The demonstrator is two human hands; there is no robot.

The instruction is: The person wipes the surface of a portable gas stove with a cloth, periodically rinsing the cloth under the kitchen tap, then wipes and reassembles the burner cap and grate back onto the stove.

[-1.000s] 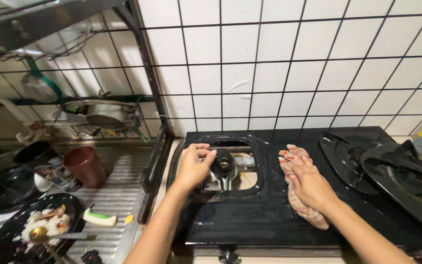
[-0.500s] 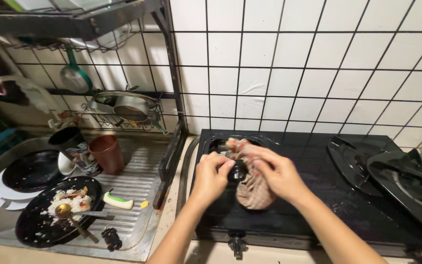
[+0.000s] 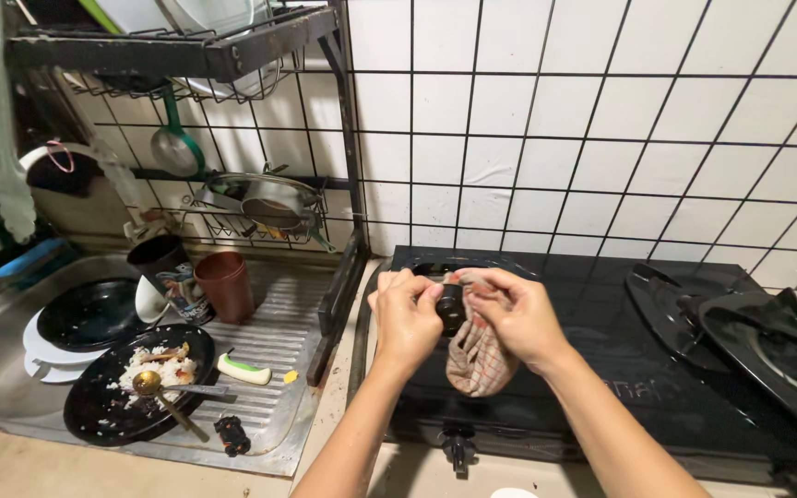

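At centre frame the glossy black glass stove top (image 3: 601,369) lies open between the two raised hands and the black iron pan support (image 3: 767,355) at the right edge. Left of centre, a black metal rack post (image 3: 348,184) blocks passage towards the ribbed steel draining board (image 3: 269,341).

Small black burner cap (image 3: 450,306) held above stove; checked cloth (image 3: 478,354) hanging crumpled beneath it.
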